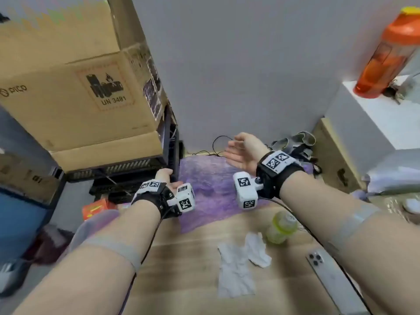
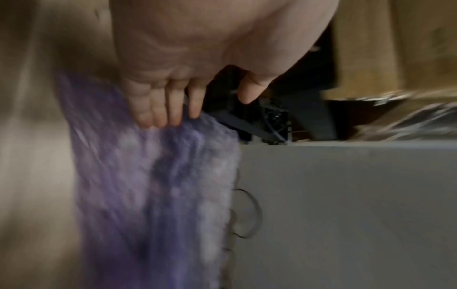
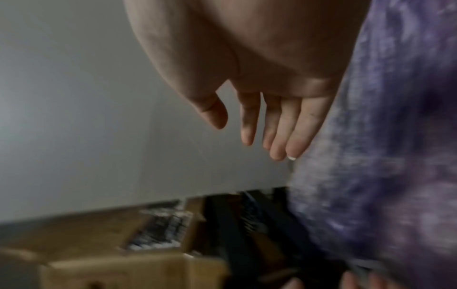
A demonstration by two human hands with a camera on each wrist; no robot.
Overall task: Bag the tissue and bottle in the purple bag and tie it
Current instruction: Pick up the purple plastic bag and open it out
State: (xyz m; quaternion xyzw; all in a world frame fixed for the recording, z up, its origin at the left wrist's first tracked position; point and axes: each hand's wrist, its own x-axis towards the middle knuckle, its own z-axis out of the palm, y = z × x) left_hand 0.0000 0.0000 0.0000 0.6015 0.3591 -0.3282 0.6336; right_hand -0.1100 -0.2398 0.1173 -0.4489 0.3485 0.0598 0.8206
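Note:
The purple bag [image 1: 211, 178] lies flat on the wooden table, spread toward the wall. My left hand [image 1: 166, 176] is at the bag's left edge; in the left wrist view its straight fingers [image 2: 163, 109] reach the rim of the purple bag [image 2: 160, 185]. My right hand [image 1: 241, 153] hovers above the bag's far right part, palm turned left, fingers [image 3: 279, 133] straight and holding nothing, with the purple bag [image 3: 383, 156] beside them. A small bottle [image 1: 281, 226] of yellow-green liquid lies on the table nearer me. Crumpled white tissue [image 1: 241, 264] lies just left of the bottle.
A phone [image 1: 327, 271] lies at the near right. Cardboard boxes [image 1: 75, 83] and a black rack [image 1: 136, 173] crowd the left. An orange shaker bottle [image 1: 386, 55] stands on a white box [image 1: 377, 119] at right. A thin cable [image 1: 218, 144] and grey straps [image 1: 293, 142] lie by the wall.

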